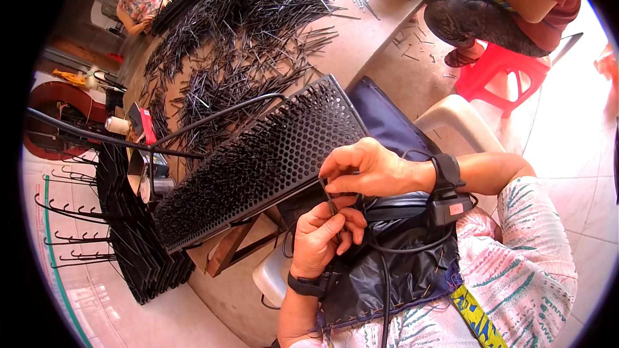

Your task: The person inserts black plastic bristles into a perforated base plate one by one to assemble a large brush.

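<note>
In front of my lap, my left hand [322,235] is closed, its thumb and fingers pinching a thin dark rod [331,204]. Just above it, my right hand [371,171] pinches the upper end of the same rod between thumb and forefinger. Its exact kind is too small to make out. Beside both hands a black perforated rack [322,122] lies tilted, with rows of round holes. Short black pieces fill the holes on its left part, while the holes toward its right end show bare.
Thin dark rods lie heaped on the table [361,32]. Stacked black racks with hooked wires [132,232] stand at the left. A spool [117,125] and tin [157,188] sit nearby. One person [535,0] sits on a red stool [500,80]; another person [145,3] works at far left.
</note>
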Available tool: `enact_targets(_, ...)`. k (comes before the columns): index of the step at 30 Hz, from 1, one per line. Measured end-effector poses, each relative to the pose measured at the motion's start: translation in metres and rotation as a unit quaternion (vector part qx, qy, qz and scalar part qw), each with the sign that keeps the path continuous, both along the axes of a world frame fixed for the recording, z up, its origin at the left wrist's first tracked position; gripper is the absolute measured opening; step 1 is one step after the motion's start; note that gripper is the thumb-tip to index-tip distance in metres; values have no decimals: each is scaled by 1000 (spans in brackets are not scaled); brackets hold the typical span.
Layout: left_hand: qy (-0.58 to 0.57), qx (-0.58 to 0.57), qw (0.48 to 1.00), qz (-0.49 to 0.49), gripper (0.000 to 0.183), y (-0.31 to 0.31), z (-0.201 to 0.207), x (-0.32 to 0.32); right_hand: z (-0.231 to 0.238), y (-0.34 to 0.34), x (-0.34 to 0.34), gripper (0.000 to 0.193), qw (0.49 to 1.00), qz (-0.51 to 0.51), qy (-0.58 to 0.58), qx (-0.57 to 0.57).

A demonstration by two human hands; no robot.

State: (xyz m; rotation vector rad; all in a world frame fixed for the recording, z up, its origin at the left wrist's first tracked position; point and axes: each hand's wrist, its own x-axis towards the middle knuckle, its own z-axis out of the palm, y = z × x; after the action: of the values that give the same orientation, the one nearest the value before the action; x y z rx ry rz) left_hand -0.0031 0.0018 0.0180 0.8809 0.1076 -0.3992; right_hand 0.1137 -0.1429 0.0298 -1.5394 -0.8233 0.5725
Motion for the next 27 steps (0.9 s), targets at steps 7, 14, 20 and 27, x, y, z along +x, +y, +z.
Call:
enact_targets(7, 8, 22, 1000, 5, 28, -5, 5, 0, 4, -1, -2, 13, 989, 16, 149, 1)
enact_targets(14, 4, 9, 998, 62, 30, -4, -1, 3, 8, -6, 14, 15, 991, -113, 39, 62)
enact_targets(20, 51, -58, 987, 137, 32, -7, 5, 6, 7, -3, 64, 9, 948, -269, -167, 26)
enact_targets(27, 37, -60, 987, 145, 32, -9, -1, 4, -9, 7, 91, 11, 892, -329, -307, 49)
